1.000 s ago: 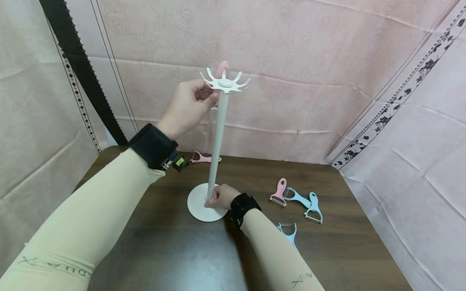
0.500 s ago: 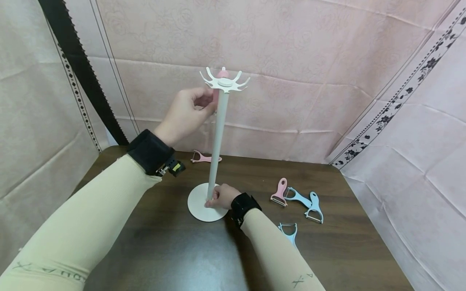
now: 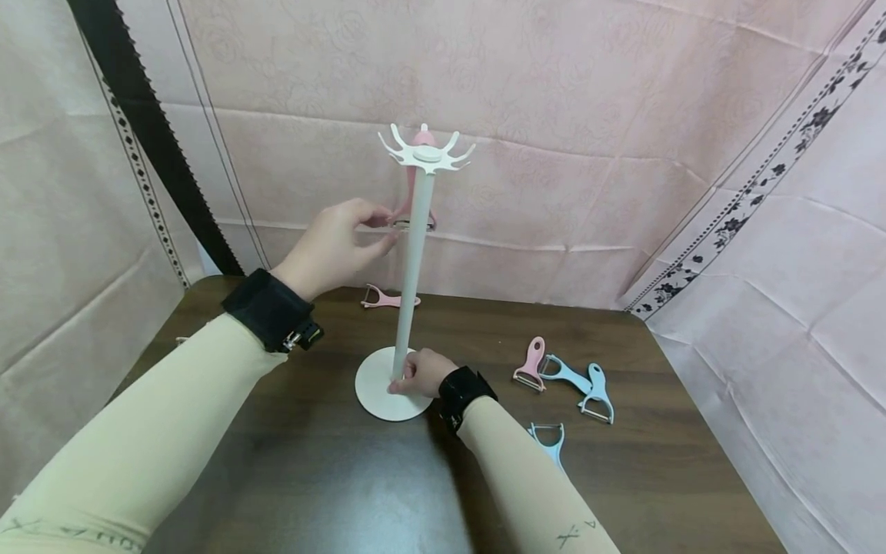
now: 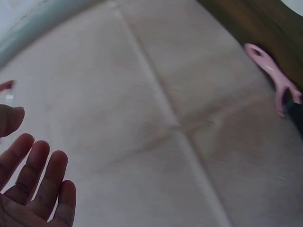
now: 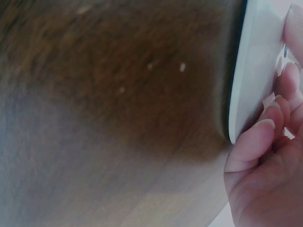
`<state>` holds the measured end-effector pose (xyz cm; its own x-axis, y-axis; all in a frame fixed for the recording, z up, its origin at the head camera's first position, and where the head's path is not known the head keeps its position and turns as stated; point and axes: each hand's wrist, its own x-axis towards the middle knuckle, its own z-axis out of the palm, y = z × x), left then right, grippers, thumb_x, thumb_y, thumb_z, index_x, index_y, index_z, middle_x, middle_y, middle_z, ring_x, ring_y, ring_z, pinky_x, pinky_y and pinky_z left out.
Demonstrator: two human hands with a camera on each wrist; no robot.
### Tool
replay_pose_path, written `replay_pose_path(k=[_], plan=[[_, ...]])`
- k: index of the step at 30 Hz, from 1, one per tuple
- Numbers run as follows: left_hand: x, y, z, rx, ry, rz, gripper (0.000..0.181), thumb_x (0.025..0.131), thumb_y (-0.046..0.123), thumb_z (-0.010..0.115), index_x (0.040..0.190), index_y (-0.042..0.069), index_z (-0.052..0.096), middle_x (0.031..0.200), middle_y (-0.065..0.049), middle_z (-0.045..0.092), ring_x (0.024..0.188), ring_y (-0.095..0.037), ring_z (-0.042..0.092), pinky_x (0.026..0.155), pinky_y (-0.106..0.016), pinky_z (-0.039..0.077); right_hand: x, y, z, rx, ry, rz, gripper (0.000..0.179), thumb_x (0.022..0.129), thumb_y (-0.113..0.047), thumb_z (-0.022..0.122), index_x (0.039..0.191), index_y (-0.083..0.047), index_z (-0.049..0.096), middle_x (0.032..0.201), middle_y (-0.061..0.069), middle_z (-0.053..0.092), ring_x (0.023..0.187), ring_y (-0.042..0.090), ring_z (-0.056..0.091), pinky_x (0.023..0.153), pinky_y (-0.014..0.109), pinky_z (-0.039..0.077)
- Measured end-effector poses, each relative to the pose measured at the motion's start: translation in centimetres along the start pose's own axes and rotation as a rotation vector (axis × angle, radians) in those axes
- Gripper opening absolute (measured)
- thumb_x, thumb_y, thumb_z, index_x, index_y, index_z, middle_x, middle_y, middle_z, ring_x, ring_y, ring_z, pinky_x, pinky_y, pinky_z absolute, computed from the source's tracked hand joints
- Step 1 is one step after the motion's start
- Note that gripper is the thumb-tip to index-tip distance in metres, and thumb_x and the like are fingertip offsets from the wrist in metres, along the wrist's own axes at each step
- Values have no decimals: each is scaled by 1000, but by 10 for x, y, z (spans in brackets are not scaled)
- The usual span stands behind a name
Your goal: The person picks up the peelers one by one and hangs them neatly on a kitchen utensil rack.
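A white rack [image 3: 418, 246] with a round base and curved hooks at its top stands upright. From a far-side hook hangs a pink peeler [image 3: 424, 138], its blade end low behind the pole, which partly hides it. My left hand [image 3: 335, 242] is just left of that blade end, fingers spread and holding nothing; the left wrist view also shows the loose fingers [image 4: 52, 175]. Down at the base, my right hand [image 3: 428, 373] grips the bottom of the pole with curled fingers. In the right wrist view these fingers [image 5: 255, 142] lie against the white base [image 5: 258, 61].
Behind the rack, another pink peeler [image 3: 383, 298] lies on the brown table [image 3: 311, 462]. To the right are a pink peeler [image 3: 533, 360] and three blue peelers [image 3: 569, 375], one partly hidden by the right forearm. Patterned cloth [image 3: 554, 115] hangs behind the table.
My left hand has let go of the pink peeler and moved down and left. The peeler has dropped lower on the hook and hangs there. My right hand has stayed at the base.
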<state>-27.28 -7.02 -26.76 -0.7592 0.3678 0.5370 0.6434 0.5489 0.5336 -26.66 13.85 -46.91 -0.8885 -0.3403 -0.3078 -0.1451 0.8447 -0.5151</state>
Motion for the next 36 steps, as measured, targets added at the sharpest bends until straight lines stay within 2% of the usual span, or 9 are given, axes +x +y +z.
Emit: replay_pose_path(k=[4, 6, 11, 14, 20, 23, 27, 32, 36], plan=[[-6, -27, 15, 43, -51, -28, 30, 94, 25, 64, 118, 9, 66, 116, -6, 62, 111, -23, 55, 95, -43, 42, 0, 0, 0, 5, 0, -4, 43, 76, -48, 79, 70, -12, 56, 68, -2, 55, 66, 16, 52, 59, 31, 41], [-8, -42, 25, 93, -90, -32, 30, 94, 24, 63, 119, 8, 65, 116, -8, 62, 110, -24, 56, 95, -44, 43, 0, 0, 0, 8, 3, -9, 43, 76, -48, 79, 70, -12, 56, 68, -2, 55, 66, 17, 52, 59, 31, 41], [-11, -76, 56, 296, -230, 11, 29, 93, 22, 63, 116, 5, 65, 106, -9, 63, 94, -24, 62, 86, -43, 48, -4, 2, -3, -10, 18, -9, 43, 76, -49, 78, 70, -13, 55, 68, -3, 54, 65, 15, 51, 58, 29, 41], [-14, -92, 74, 374, -290, 29, 26, 90, 20, 65, 111, 4, 66, 99, -9, 63, 85, -24, 61, 81, -43, 50, -6, 2, -4, -23, 20, 9, 43, 76, -49, 78, 70, -13, 56, 68, -3, 53, 65, 15, 51, 57, 29, 41], [-16, -122, 108, 495, -393, 12, 29, 89, 19, 66, 112, 1, 65, 99, -13, 62, 90, -31, 61, 83, -48, 49, -6, -4, -3, -34, 28, 21, 42, 76, -47, 79, 70, -13, 57, 67, -3, 53, 65, 14, 51, 58, 28, 41], [-14, -131, 122, 531, -422, 7, 31, 88, 19, 68, 112, 0, 65, 97, -14, 61, 88, -32, 60, 82, -48, 49, -4, -7, -1, -33, 24, 16, 42, 76, -48, 79, 69, -13, 56, 66, -4, 53, 63, 13, 50, 56, 27, 40], [-10, -133, 136, 538, -439, -9, 30, 89, 19, 67, 111, -2, 65, 95, -15, 61, 87, -32, 60, 81, -49, 48, -4, -9, -1, -37, 14, 21, 43, 77, -48, 78, 70, -13, 57, 64, -4, 52, 60, 12, 49, 54, 27, 39], [-7, -135, 146, 542, -475, -27, 31, 89, 18, 66, 113, -2, 63, 98, -15, 61, 93, -34, 60, 84, -51, 47, -2, -4, 1, -32, 20, 38, 43, 76, -49, 79, 69, -13, 57, 62, -4, 52, 59, 12, 49, 53, 28, 39], [-4, -144, 154, 539, -493, -51, 36, 87, 20, 69, 116, -1, 62, 105, -16, 62, 99, -35, 59, 88, -53, 45, 0, 0, 1, -36, 34, 48, 43, 75, -50, 79, 68, -13, 57, 62, -4, 52, 59, 13, 49, 52, 28, 39]])
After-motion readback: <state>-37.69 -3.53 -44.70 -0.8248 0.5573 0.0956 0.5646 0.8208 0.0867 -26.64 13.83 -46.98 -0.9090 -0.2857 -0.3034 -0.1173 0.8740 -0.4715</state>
